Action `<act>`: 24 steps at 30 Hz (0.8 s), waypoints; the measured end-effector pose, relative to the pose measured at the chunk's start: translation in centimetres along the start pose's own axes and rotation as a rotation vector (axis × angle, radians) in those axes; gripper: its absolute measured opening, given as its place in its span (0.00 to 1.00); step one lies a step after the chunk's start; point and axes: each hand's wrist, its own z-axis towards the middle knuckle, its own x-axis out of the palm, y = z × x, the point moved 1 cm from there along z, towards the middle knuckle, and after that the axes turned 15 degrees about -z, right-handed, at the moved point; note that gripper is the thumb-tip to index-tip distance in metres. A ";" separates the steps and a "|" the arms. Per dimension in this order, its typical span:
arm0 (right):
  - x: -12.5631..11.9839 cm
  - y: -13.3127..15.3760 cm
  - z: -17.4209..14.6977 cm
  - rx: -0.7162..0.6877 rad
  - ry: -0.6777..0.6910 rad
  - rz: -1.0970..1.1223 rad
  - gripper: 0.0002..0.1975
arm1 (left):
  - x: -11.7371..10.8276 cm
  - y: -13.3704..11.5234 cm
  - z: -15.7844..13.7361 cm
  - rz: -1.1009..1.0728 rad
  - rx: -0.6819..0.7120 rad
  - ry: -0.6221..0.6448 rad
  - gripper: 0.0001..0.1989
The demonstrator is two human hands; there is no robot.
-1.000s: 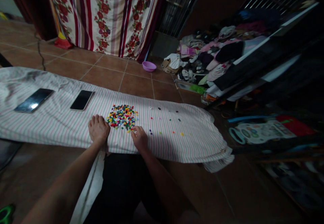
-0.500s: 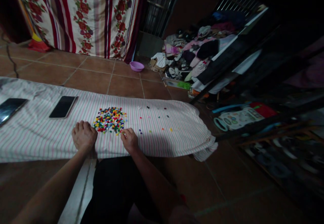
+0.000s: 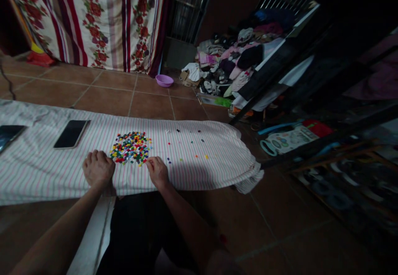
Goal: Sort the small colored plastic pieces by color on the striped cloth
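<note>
A pile of small, many-coloured pieces (image 3: 131,147), like beads or tiny blocks, lies on a striped cloth (image 3: 192,175). At the pile's lower right edge is my right hand (image 3: 158,171), thumb and forefinger pinched together. Whatever may be between those fingertips is too small to make out. My left hand (image 3: 98,169) rests palm down on the cloth, touching or almost touching the pile's lower left edge, and nothing shows in it. To the right, several single pieces lie spaced apart, among them a yellow piece (image 3: 207,156) and a red piece (image 3: 169,143).
A phone (image 3: 71,134) lies left of the pile, with another dark-screened device (image 3: 10,136) farther left. Beyond the cloth are a purple basin (image 3: 164,81) on the tiled floor, a heap of clothes (image 3: 230,61) and a floral curtain (image 3: 102,26). A dark rack stands at the right.
The whole view has shifted slightly, moving most things a little left. My right hand stays at the pile's edge with its fingers pinched; my left hand rests as before.
</note>
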 end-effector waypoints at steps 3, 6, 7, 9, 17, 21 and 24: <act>-1.4 -1.0 0.1 0.046 -0.034 -0.004 0.08 | -0.2 -0.2 0.0 -0.001 -0.010 0.002 0.18; -3.1 -3.2 0.4 0.114 -0.077 -0.030 0.09 | -0.3 -0.4 -0.1 -0.003 -0.010 -0.010 0.18; -3.6 -4.2 0.5 0.138 -0.099 -0.044 0.10 | -0.3 -0.4 -0.1 -0.003 -0.005 -0.011 0.18; -4.6 -6.2 0.5 0.179 -0.144 -0.076 0.13 | -0.3 -0.4 -0.1 -0.003 0.004 -0.007 0.18; -5.8 -11.1 -0.7 0.164 -0.129 -0.229 0.14 | 0.0 -0.1 -0.1 0.007 -0.001 -0.014 0.18; -5.6 -11.7 -1.2 0.165 -0.102 -0.298 0.13 | -0.2 -0.3 -0.1 0.029 0.007 -0.007 0.18; -5.4 -12.1 -1.4 0.172 -0.108 -0.299 0.12 | -0.4 -0.6 0.0 0.019 0.002 0.000 0.18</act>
